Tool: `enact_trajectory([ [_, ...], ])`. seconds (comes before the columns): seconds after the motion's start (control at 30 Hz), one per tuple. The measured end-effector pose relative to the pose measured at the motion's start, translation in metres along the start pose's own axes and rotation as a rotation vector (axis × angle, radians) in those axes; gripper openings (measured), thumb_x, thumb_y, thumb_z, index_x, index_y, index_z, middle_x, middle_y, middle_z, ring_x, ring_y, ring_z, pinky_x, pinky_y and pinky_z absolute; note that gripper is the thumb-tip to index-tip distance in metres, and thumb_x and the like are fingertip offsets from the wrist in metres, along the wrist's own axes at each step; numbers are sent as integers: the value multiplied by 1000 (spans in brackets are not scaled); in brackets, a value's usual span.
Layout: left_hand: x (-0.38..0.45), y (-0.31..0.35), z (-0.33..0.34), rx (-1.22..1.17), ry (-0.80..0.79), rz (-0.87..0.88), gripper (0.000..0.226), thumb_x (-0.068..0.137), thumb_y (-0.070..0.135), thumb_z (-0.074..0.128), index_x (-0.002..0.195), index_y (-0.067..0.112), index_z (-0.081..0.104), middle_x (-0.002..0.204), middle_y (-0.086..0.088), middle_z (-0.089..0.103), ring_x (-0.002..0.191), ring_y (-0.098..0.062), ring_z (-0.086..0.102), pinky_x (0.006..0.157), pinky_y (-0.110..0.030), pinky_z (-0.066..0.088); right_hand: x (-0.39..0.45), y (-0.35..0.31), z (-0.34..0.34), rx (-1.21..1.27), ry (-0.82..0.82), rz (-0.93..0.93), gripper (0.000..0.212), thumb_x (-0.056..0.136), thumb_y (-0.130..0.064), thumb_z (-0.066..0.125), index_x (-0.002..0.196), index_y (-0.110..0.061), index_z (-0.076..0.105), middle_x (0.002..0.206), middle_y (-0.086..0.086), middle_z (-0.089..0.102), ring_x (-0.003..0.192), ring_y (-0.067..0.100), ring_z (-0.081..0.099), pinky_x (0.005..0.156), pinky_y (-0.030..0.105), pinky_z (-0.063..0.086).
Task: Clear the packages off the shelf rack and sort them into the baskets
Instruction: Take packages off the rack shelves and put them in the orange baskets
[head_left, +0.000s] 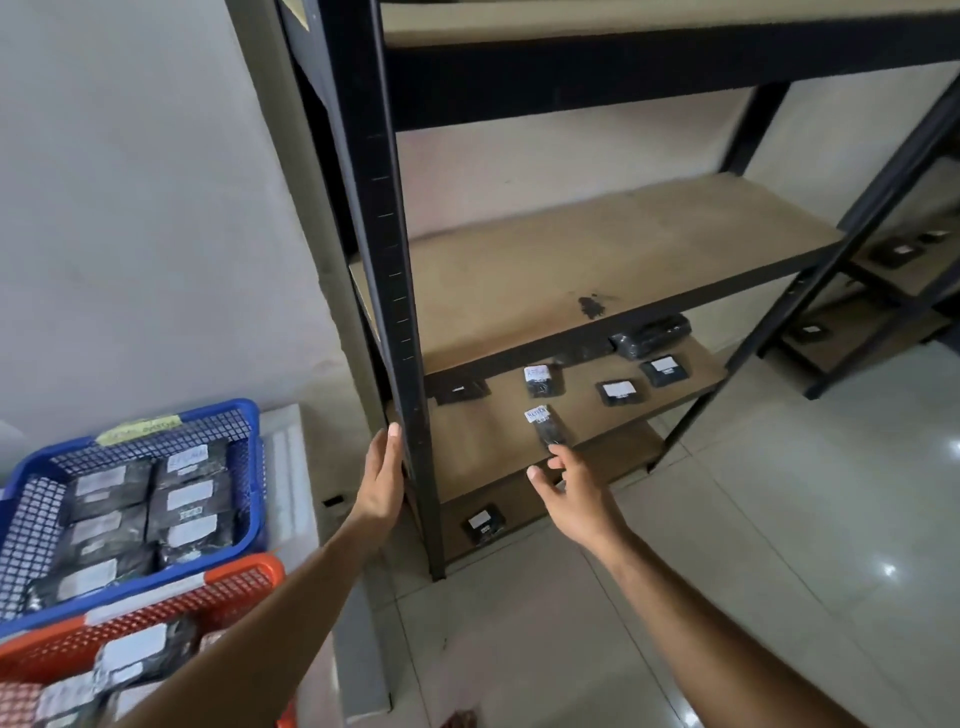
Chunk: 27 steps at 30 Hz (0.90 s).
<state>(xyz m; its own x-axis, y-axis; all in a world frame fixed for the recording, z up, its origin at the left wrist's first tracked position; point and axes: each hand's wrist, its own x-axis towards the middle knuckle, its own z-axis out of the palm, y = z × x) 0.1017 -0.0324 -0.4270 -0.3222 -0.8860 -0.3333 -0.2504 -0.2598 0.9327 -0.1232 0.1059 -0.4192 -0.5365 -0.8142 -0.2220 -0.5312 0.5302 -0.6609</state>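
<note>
Sorting partly done: the blue basket (244, 467) and orange basket (249, 582) held packages. The right hand (576, 493), fingers spread and empty, reached toward the nearest package (548, 426) just beyond its fingertips; the left hand (382, 483) rested flat on the rack post (395, 312). Several packages remained shelved.

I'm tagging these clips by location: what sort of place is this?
Probably a small stockroom or parcel-sorting room: a black metal shelf rack with wooden boards holds black labelled packages, and a blue basket and an orange basket on the left hold more.
</note>
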Motion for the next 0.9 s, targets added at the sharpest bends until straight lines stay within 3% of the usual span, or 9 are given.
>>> enact_trajectory([
  [0.1, 26, -8, 19, -79, 73, 29, 93, 88, 74, 32, 164, 22, 17, 169, 5, 21, 141, 0, 23, 117, -25, 17, 56, 13, 11, 105, -22, -3, 57, 95, -49, 61, 140, -14, 52, 119, -1, 67, 104, 18, 65, 89, 32, 53],
  [0.2, 50, -24, 40, -118, 170, 81, 88, 88, 74, 36, 159, 22, 33, 161, 5, 39, 138, -2, 35, 111, -23, 26, 114, 32, 23, 142, -14, -41, 50, 93, -44, 66, 131, -13, 59, 107, 1, 70, 91, 14, 65, 67, 15, 46],
  [0.3, 70, -46, 57, -134, 360, 151, 81, 89, 75, 37, 133, 10, 59, 115, -5, 67, 105, -15, 61, 91, -30, 48, 169, 58, 38, 120, -17, -89, 50, 92, -48, 66, 129, -15, 60, 106, -2, 69, 98, 18, 66, 83, 33, 56],
  [0.37, 81, -58, 67, -146, 453, 225, 77, 91, 73, 38, 111, 2, 61, 90, -9, 61, 81, -18, 59, 76, -35, 50, 201, 75, 52, 111, -32, -103, 51, 91, -51, 67, 129, -16, 61, 109, -3, 71, 101, 20, 67, 91, 40, 56],
  [0.5, 99, -75, 78, -81, 623, 369, 64, 98, 66, 34, 86, 6, 53, 78, -13, 50, 73, -24, 50, 69, -38, 44, 261, 91, 88, 188, -97, -164, 58, 93, -41, 69, 137, -7, 54, 112, 7, 70, 105, 25, 67, 93, 36, 53],
  [0.57, 109, -85, 80, -34, 707, 421, 59, 104, 61, 31, 77, 11, 46, 72, -9, 45, 66, -14, 46, 64, -33, 39, 287, 91, 110, 206, -97, -184, 61, 91, -35, 70, 138, -1, 51, 111, 13, 72, 106, 29, 67, 87, 31, 51],
  [0.63, 118, -92, 82, 20, 791, 485, 59, 106, 61, 29, 71, 14, 38, 67, -4, 40, 57, -9, 38, 56, -30, 33, 311, 90, 135, 195, -81, -213, 59, 90, -34, 71, 132, 4, 52, 110, 18, 72, 108, 33, 66, 86, 33, 50],
  [0.73, 133, -103, 81, 54, 859, 560, 75, 98, 72, 24, 70, 3, 32, 66, -9, 35, 59, -16, 33, 56, -36, 29, 343, 86, 172, 161, -25, -237, 54, 89, -37, 73, 118, 5, 56, 113, 23, 68, 107, 38, 64, 85, 37, 49],
  [0.9, 148, -113, 76, 80, 888, 647, 95, 90, 88, 20, 68, -4, 29, 64, -30, 34, 56, -38, 31, 53, -51, 29, 388, 72, 216, 4, 37, -199, 66, 84, -50, 74, 125, -2, 53, 129, 21, 60, 122, 39, 55, 100, 46, 48],
])
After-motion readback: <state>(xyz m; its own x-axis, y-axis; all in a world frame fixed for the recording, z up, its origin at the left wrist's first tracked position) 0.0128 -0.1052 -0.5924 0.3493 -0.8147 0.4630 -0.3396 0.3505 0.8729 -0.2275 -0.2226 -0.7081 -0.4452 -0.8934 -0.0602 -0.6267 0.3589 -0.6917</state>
